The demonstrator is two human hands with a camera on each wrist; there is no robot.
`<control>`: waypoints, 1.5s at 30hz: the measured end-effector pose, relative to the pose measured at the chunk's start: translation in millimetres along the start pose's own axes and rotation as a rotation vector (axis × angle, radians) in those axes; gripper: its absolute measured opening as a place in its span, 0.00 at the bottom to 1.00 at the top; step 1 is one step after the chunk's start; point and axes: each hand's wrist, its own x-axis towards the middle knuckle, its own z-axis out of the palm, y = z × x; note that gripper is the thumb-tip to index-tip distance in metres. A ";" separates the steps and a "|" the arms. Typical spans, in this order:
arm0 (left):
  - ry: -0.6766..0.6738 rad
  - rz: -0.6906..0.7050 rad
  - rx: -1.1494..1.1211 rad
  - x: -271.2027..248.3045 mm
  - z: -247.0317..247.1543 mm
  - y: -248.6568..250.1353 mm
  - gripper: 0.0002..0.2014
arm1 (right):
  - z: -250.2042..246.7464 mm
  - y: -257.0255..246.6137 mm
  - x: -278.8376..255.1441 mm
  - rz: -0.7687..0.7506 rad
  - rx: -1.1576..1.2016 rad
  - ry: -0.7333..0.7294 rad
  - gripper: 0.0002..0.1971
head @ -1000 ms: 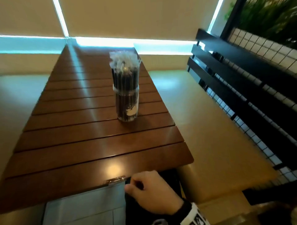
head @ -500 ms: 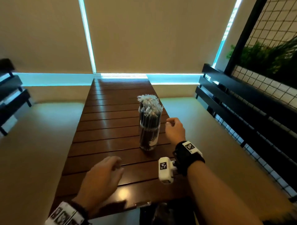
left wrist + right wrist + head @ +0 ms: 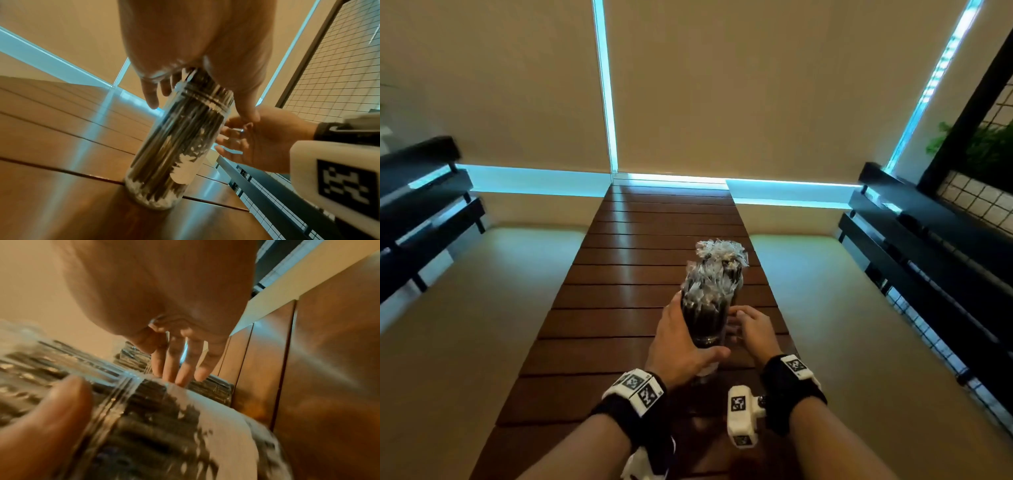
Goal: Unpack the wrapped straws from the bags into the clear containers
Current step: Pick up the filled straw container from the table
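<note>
- The clear container (image 3: 707, 329), packed full with dark wrapped straws (image 3: 714, 284), stood near the middle of the wooden tabletop (image 3: 619, 308), a little toward 3 o'clock of the centre line. In the left wrist view its base touched the slats while its body looked tilted; this lean may be only the wide lens.
- The crinkled wrapper ends rose above the rim, so I judge the container was already filled.
- A second bunch of wrapper tops (image 3: 722, 251) showed just behind it, toward 12 o'clock; whether it was a separate container, I cannot tell.
- The left hand (image 3: 681, 346) gripped the container, the thumb across the near side and the fingers (image 3: 151, 95) curled round the bundle above the rim, probably to steady or lift it.
- The right hand (image 3: 755, 329) was just beside the container at 3 o'clock, its fingers (image 3: 228, 139) relaxed and spread, holding nothing. Whether they touched the wall was not clear. I think it was there to support the jar.
- No bags appeared in these views.
- Compared with half a second earlier, the left hand had left the tabletop near the front edge and taken the container, and the right hand had come lower, to its side. The container looked nearer to the person, though the camera had also moved.
</note>
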 end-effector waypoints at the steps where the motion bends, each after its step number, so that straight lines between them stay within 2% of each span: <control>1: 0.047 -0.008 -0.030 4.3 3.1 -1.9 0.63 | 0.0 -1.4 5.6 -0.048 -0.070 0.049 0.06; 2: 0.086 -0.015 -0.049 7.5 5.7 -3.0 0.63 | -0.7 -3.8 11.3 -0.091 -0.142 0.106 0.02; 5: 0.148 -0.009 -0.073 12.2 12.0 -2.4 0.58 | -2.8 -11.6 31.4 -0.123 -0.159 0.158 0.26; 8: 0.253 -0.035 -0.087 14.8 11.1 -4.6 0.52 | 1.3 -13.2 54.0 -0.149 -0.166 0.056 0.41; 11: 0.320 -0.079 -0.039 25.0 -2.1 -13.1 0.48 | 6.9 -5.3 73.0 -0.239 -0.236 -0.071 0.47; 14: 0.322 -0.147 0.022 45.4 -19.8 -23.4 0.46 | 11.1 -4.6 78.4 -0.295 -0.380 -0.074 0.52; 19: 0.321 -0.246 0.090 94.7 -40.6 -40.5 0.46 | 30.5 -10.0 86.3 -0.264 -0.341 -0.036 0.50; 28: 0.353 -0.281 0.137 172.7 -57.9 -59.5 0.50 | 63.3 -29.8 121.2 -0.242 -0.312 0.083 0.45; 37: 0.388 -0.200 0.084 209.8 -45.8 -67.6 0.38 | 88.5 -38.1 157.2 -0.260 -0.334 0.106 0.44; 40: 0.384 -0.203 0.078 210.6 -46.6 -65.8 0.38 | 89.9 -34.9 160.5 -0.277 -0.335 0.111 0.45; 42: 0.359 -0.217 0.095 209.2 -48.5 -65.8 0.41 | 86.9 -32.7 160.4 -0.294 -0.351 0.088 0.48; 45: 0.309 -0.289 0.112 201.9 -51.8 -63.4 0.61 | 78.2 -39.4 151.8 -0.252 -0.351 0.052 0.55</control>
